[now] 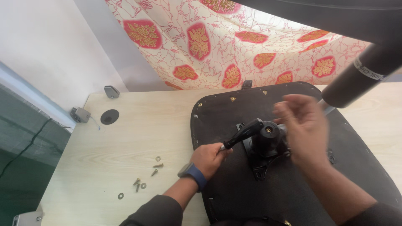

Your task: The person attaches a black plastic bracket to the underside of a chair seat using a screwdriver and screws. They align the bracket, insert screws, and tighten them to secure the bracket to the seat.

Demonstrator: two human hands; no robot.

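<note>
The left grip (208, 158) is closed around the metal stem of the black lever handle (244, 133), just below its thick grip end, apparently to steady the lever where it angles up toward the black seat mechanism (266, 144). The right grip (302, 127) hovers over the far side of that mechanism, fingers loosely curled and blurred; whether it pinches anything I cannot tell. The mechanism is mounted in the middle of an upturned dark chair seat (234, 184), which lies flat on the pale wooden counter (125, 142), underside up for access. Left of the seat, loose screws and washers (144, 178) lie scattered. A black cylinder (364, 75) juts in from the upper right, above the right hand
</note>
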